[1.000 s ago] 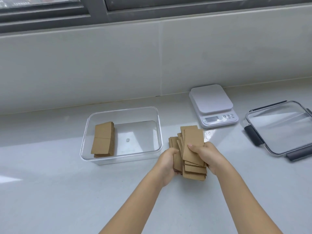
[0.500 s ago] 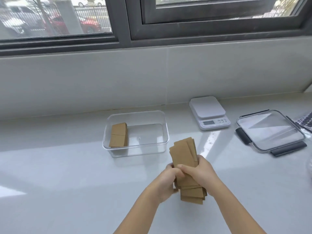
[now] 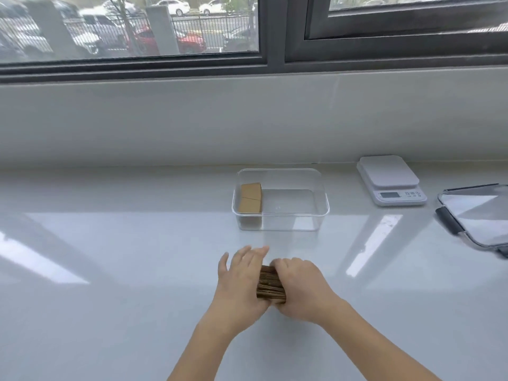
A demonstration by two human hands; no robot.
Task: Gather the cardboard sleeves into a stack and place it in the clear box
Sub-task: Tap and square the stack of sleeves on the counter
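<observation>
A stack of brown cardboard sleeves [image 3: 270,284] stands on edge on the white counter, pressed between both palms. My left hand [image 3: 242,281] lies flat against its left face with fingers stretched out. My right hand [image 3: 299,287] cups the right face and top. The clear box [image 3: 321,204] sits behind them, apart from the hands, with an earlier stack of sleeves [image 3: 250,199] lying at its left end.
A white kitchen scale [image 3: 390,178] stands right of the box. A clear lid with dark clips [image 3: 478,215] lies at the far right. A tiled wall and window run along the back of the counter [image 3: 110,257].
The sleeves were held up flat and fanned; now they are turned on edge and squared on the counter between my palms. The view has tilted up and shifted left.
</observation>
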